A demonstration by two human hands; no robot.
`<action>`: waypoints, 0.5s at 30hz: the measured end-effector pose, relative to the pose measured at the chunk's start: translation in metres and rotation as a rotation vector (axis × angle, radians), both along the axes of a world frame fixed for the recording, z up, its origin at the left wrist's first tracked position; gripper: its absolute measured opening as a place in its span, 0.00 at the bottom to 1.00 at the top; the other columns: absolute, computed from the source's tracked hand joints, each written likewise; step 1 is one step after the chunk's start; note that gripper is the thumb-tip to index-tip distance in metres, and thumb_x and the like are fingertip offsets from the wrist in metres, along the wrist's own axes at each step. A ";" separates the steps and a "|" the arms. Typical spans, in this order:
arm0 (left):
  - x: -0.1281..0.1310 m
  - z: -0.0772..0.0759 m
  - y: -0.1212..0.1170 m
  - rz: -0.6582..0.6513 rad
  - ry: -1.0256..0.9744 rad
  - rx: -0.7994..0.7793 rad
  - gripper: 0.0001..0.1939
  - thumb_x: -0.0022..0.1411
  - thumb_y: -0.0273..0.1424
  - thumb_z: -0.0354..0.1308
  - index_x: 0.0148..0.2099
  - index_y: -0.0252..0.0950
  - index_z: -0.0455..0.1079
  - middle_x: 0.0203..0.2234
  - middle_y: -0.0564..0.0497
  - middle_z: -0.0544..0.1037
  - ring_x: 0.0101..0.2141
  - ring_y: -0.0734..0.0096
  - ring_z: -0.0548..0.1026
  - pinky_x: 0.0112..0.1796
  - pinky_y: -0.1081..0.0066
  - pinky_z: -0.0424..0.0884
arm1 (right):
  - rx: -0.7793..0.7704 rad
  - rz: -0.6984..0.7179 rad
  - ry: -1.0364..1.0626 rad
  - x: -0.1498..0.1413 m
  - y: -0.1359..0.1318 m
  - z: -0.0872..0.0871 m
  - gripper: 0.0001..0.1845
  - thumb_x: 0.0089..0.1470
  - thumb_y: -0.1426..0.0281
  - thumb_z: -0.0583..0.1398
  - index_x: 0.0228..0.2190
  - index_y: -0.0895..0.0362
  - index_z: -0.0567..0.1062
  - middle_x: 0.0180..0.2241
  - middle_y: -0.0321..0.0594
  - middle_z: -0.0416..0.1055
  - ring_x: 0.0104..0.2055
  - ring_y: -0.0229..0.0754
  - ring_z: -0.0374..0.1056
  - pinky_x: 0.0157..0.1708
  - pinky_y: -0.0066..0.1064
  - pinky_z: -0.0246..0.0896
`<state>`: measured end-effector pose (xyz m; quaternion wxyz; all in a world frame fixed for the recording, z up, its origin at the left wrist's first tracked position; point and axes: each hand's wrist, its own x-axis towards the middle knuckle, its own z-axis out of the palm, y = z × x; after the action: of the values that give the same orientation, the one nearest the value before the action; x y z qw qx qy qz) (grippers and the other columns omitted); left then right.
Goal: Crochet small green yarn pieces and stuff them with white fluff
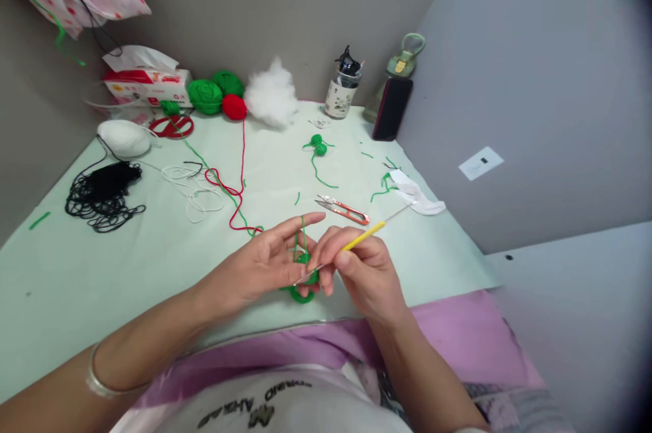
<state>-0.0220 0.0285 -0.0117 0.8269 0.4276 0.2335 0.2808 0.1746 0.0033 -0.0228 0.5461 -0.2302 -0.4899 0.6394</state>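
A small green crochet piece (304, 269) is pinched in my left hand (272, 256), partly hidden by the fingers. Green yarn runs up from it over my raised left index finger. My right hand (364, 270) is closed around a crochet hook with a yellow handle (364, 236). The hook's metal tip lies at the green piece, close to my left thumb; whether it sits inside a stitch I cannot tell. Beyond my hands lie orange thread snips (346, 210) and two small green crocheted balls (318, 145) with yarn tails.
Green yarn balls (205, 96), a red yarn ball (234, 107), white stuffing (272, 95) and a tissue box (147, 87) line the back. Black yarn (104, 195), white yarn (123, 138) and red scissors (173, 126) lie left. A jar (342, 95), phone (392, 109) and bottle (401, 66) stand back right.
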 end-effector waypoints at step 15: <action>0.010 -0.012 -0.008 0.217 0.120 -0.041 0.40 0.60 0.37 0.74 0.71 0.41 0.64 0.37 0.55 0.73 0.34 0.71 0.78 0.36 0.69 0.72 | -0.181 -0.125 0.137 -0.014 -0.008 -0.012 0.09 0.60 0.61 0.70 0.31 0.53 0.84 0.27 0.35 0.77 0.20 0.31 0.68 0.22 0.24 0.70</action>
<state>-0.0118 0.0205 -0.0235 0.7847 0.3989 0.3332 0.3378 0.1602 -0.0044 -0.0352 0.5940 -0.2646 -0.3765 0.6599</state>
